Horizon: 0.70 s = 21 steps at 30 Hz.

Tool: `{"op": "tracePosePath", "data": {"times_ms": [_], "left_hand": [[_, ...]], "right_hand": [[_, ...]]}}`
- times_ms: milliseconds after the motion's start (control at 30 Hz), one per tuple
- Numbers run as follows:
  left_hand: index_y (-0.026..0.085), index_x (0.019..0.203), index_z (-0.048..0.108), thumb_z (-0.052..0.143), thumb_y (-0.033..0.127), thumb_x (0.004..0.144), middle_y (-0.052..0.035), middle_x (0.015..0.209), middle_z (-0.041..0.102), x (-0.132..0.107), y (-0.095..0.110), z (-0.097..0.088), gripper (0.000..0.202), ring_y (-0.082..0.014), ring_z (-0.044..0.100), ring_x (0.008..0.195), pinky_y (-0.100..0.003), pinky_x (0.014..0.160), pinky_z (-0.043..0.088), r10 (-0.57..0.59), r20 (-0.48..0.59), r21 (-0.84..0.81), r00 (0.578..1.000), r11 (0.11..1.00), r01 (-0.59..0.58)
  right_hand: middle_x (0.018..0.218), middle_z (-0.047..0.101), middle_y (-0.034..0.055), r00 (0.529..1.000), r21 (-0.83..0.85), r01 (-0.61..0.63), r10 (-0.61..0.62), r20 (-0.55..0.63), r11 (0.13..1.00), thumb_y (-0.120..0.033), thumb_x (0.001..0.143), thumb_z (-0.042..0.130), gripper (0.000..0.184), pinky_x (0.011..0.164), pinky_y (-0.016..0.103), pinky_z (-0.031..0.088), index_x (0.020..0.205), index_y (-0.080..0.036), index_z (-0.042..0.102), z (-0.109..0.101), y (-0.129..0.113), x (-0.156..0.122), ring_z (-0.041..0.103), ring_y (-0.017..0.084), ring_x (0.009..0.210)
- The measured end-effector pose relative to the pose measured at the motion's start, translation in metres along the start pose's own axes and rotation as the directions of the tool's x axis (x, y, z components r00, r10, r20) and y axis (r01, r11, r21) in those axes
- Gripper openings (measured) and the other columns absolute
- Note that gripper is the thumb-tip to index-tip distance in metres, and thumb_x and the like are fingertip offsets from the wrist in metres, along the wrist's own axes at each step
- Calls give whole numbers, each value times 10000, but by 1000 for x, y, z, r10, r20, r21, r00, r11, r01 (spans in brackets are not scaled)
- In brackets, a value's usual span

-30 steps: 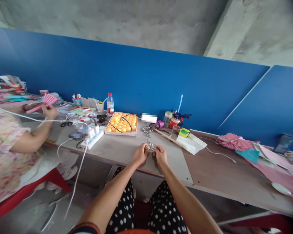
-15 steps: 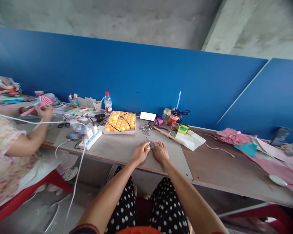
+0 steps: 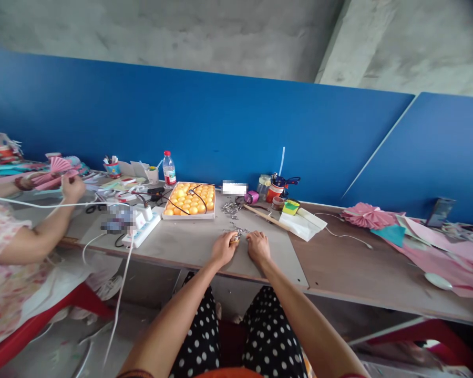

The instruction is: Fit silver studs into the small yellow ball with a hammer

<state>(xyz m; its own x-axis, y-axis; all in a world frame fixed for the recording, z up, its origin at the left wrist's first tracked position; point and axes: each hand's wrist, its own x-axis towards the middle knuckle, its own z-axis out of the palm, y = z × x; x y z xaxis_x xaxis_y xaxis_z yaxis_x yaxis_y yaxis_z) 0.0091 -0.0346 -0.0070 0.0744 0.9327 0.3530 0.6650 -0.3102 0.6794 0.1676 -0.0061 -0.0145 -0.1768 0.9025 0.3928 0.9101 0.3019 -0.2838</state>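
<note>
My left hand (image 3: 223, 250) is closed around a small orange ball (image 3: 234, 240), most of it hidden by the fingers. Shiny silver bits show on the side of the ball that faces right. Close by on the right, my right hand (image 3: 259, 247) rests low over the grey mat (image 3: 274, 262), its fingers curled together at the tips. Whatever those fingertips pinch is too small to make out. Loose silver pieces (image 3: 239, 229) lie scattered just beyond both hands, and a larger silver pile (image 3: 230, 208) sits farther back.
A shallow box (image 3: 188, 216) of orange balls stands back left, beside a power strip (image 3: 152, 229) and a bottle (image 3: 168, 169). Behind my right hand lie a wooden stick (image 3: 266, 218) and white paper (image 3: 305, 227). At far left, a co-worker's hand (image 3: 73, 188) handles pink folded paper.
The view has turned slightly right, so the table things appear farther left. My right hand's fingertips have drawn a little away from the ball. My left hand keeps its hold.
</note>
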Motion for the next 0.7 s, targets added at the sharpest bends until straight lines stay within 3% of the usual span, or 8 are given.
{"op": "tracePosePath", "data": {"times_ms": [200,433,700], "left_hand": [[225,1117,568,530,144,777,-42,1105,637,0,0,0,352,-189,573,1011,-327,906,442,6,-11,-2,1000,1000,-6],[219,1131,558,534,183,790,-44,1112,633,-1,0,-1,343,-189,571,1017,-325,912,438,2,-3,-9,1000,1000,-2],[214,1106,569,534,179,784,-53,1089,637,-1,-1,-1,326,-195,577,1002,-315,892,443,6,-4,-3,1000,1000,-6]], "right_hand": [[945,610,79,997,22,19,-17,-71,1000,-121,835,392,237,751,291,293,869,-193,615,4,3,-1,478,200,880],[839,644,63,988,65,103,-95,-120,992,-115,840,371,243,788,279,295,866,-165,608,4,5,-3,527,176,815],[878,615,78,971,110,64,-37,-238,992,-184,872,364,248,772,300,309,898,-163,610,2,5,-2,503,188,824]]}}
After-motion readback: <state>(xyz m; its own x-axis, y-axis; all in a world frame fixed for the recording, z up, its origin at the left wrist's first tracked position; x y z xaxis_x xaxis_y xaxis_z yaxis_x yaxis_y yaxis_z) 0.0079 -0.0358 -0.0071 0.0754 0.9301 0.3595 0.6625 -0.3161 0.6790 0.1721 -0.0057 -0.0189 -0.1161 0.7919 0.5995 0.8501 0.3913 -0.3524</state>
